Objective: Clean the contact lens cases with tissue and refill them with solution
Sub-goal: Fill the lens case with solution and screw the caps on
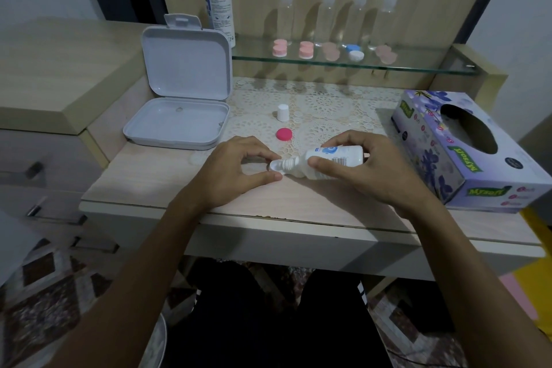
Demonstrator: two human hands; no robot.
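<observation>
Two bare hands meet over the front of the dressing table [149, 179]. The right hand [367, 170] is closed around a small white solution bottle [331, 160], tipped on its side with the uncapped threaded nozzle pointing left. The left hand [236, 170] pinches a white lens case cup [276, 166] between thumb and fingers, steadying it on the tabletop with the nozzle tip right at its rim. Just behind the hands a pink case lid [283, 134] lies flat on the lace mat [328, 107], and the bottle's white cap [282, 112] stands upright a little farther back. A grey hinged box [185, 89] sits open at the left, and a floral tissue box [466, 146] at the right. On the glass shelf [418, 64] behind stand a tall dropper bottle [218, 6], four clear bottles and several pink, blue and white lens cases [306, 50].
</observation>
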